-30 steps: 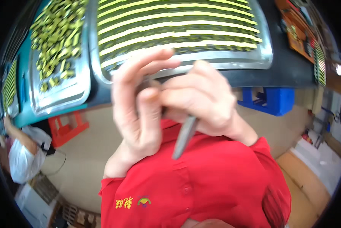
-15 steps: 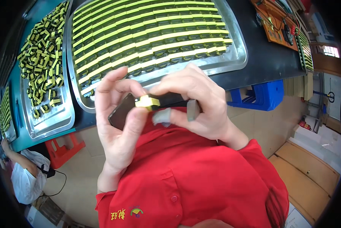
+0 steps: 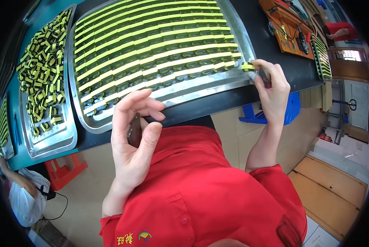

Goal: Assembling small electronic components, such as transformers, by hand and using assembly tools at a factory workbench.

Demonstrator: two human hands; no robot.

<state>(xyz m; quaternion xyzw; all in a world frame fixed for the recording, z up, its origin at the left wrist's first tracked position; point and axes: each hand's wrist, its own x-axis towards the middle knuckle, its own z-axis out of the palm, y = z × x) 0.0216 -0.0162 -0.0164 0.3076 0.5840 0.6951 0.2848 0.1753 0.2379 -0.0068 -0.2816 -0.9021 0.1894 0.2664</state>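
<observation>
My right hand (image 3: 271,88) reaches out to the right end of the large metal tray (image 3: 244,80), pinching a small yellow-and-black transformer-like part (image 3: 247,66) between finger and thumb. Something grey covers a fingertip there. Rows of similar yellow-topped parts (image 3: 159,49) fill the tray, and the pinched one is just right of the front rows. In front of the tray's near edge, my left hand (image 3: 136,138) is raised with thumb and forefinger apart. A dark brown flat piece (image 3: 134,131), perhaps a handle, is tucked against its palm; the rest of it is hidden by the fingers.
Loose yellow-and-black parts heap in a narrower tray (image 3: 55,146) on the left. An orange tool box (image 3: 289,35) holds tools at the table's back right. A blue stool (image 3: 291,109) and a red stool (image 3: 65,168) stand below. Another person's arm (image 3: 22,181) shows far left.
My right hand has moved from beside my left hand to the tray's right end, taking the yellow-and-black part with it. My left thumb and forefinger have let go of that part.
</observation>
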